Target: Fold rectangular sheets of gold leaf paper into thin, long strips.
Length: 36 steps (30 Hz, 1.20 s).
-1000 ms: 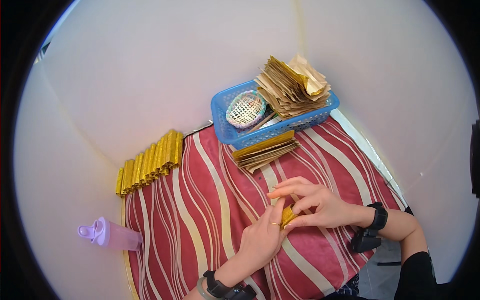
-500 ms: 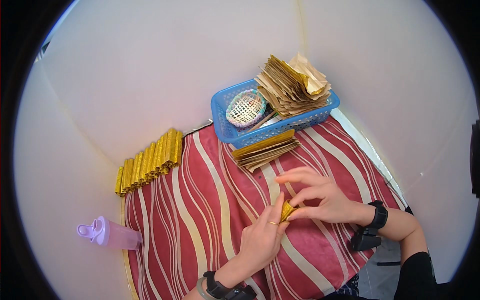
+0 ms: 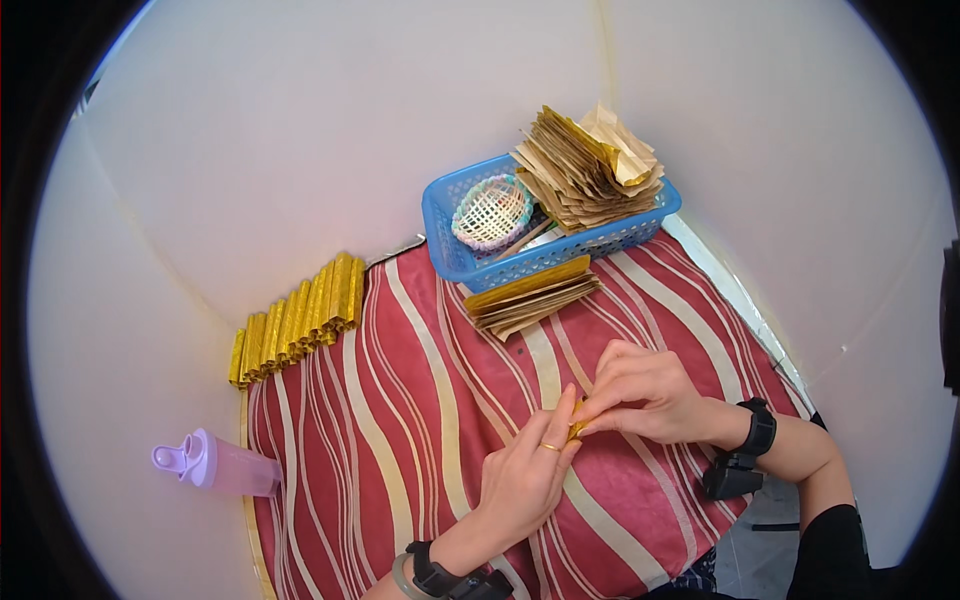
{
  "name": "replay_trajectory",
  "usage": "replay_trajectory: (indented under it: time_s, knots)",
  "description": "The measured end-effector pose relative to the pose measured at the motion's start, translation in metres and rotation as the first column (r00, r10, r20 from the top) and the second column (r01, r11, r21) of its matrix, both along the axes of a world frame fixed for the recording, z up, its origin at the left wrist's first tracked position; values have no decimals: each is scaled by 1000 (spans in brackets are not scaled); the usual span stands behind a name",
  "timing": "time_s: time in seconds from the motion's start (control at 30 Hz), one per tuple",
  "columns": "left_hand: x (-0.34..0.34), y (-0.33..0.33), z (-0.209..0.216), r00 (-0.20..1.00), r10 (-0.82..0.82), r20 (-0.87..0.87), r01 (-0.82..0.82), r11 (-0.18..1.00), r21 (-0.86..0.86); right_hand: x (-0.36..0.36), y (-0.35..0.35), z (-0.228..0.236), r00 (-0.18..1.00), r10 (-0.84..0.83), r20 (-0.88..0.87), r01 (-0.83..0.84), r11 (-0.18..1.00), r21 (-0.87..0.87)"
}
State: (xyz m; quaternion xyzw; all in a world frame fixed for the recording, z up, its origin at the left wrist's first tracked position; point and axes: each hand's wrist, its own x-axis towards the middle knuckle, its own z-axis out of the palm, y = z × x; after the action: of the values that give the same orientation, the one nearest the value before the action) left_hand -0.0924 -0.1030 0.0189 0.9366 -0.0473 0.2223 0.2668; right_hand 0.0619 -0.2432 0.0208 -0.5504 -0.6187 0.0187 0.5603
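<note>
Between my two hands is a small piece of folded gold paper [image 3: 578, 418], mostly covered by fingers. My left hand [image 3: 528, 468], with a ring on one finger, grips it from the left, fingers pointing away from me. From the right, my right hand [image 3: 648, 393] pinches its edge with thumb and fingers, the other fingers curled in. Beyond the hands, a thin stack of gold and brown paper sheets [image 3: 535, 298] leans against the front of a blue plastic basket [image 3: 450, 262]. A row of rolled gold paper tubes [image 3: 300, 315] lies at the left edge of the cloth.
The basket holds a thick bundle of gold-brown papers [image 3: 580, 175] and a small woven basket [image 3: 492, 213]. A purple bottle [image 3: 225, 467] stands at the left edge. Striped red cloth [image 3: 420, 400] covers the table, with pale walls [image 3: 300, 130] on the far sides.
My right hand's fingers, spread before, have closed in on the gold paper, which is now more covered. My left hand has hardly moved.
</note>
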Motion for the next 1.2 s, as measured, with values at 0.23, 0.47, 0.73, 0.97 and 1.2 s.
replay_trajectory:
  time_s: [0.23, 0.47, 0.73, 0.97, 1.2]
  knots:
    - [1, 1, -1, 999, -2, 45, 2, 1000, -16, 4, 0, 1, 999, 44, -6, -44, 999, 12]
    - [2, 3, 0, 997, -15, 75, 16, 1000, -11, -1, -3, 5, 1000, 7, -13, -7, 1000, 11]
    - [2, 6, -2, 998, 21, 55, -22, 1000, 16, 4, -4, 6, 993, -41, -107, 38, 999, -32]
    - [2, 8, 1, 999, 36, 39, -37, 999, 28, 4, -5, 10, 998, -63, 16, 64, 996, -69]
    - [6, 23, -1, 991, 107, 75, -107, 994, -6, 24, -4, 0, 991, -121, -57, 120, 992, -27]
